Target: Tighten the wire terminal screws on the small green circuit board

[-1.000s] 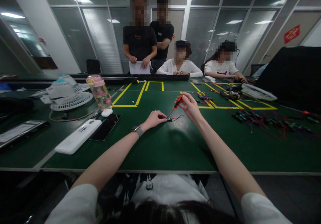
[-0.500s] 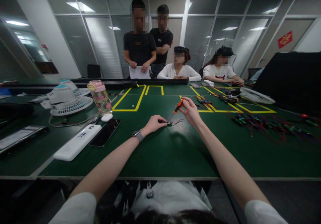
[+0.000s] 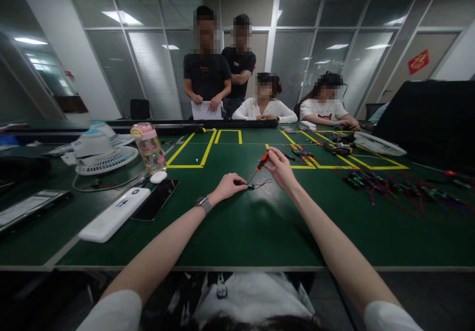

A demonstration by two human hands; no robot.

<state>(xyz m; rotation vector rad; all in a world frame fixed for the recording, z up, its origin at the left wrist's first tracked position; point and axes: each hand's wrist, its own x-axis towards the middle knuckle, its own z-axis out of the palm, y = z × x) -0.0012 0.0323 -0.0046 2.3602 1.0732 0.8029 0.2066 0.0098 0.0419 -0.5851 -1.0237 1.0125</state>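
Observation:
My left hand [image 3: 228, 186] rests on the green table [image 3: 230, 232], its fingers closed on the near end of a small green circuit board [image 3: 251, 186]. Thin red and dark wires [image 3: 264, 182] trail from the board to the right. In my right hand [image 3: 280, 166] is an orange-and-black screwdriver [image 3: 262, 162], tilted with its shaft pointing down and left. The screwdriver's tip meets the board beside my left fingertips; the exact contact point is too small to make out.
Right of my arm lies a heap of wired circuit boards [image 3: 401, 185]. At left are a white power bank [image 3: 115, 216], a black phone [image 3: 158, 200], a pink-lidded bottle [image 3: 149, 145] and a white fan [image 3: 106, 158]. Several people stand or sit across the table.
The whole view has shifted, so the table appears lower in the picture. Both hands keep nearly the same pose, with the screwdriver still at the circuit board.

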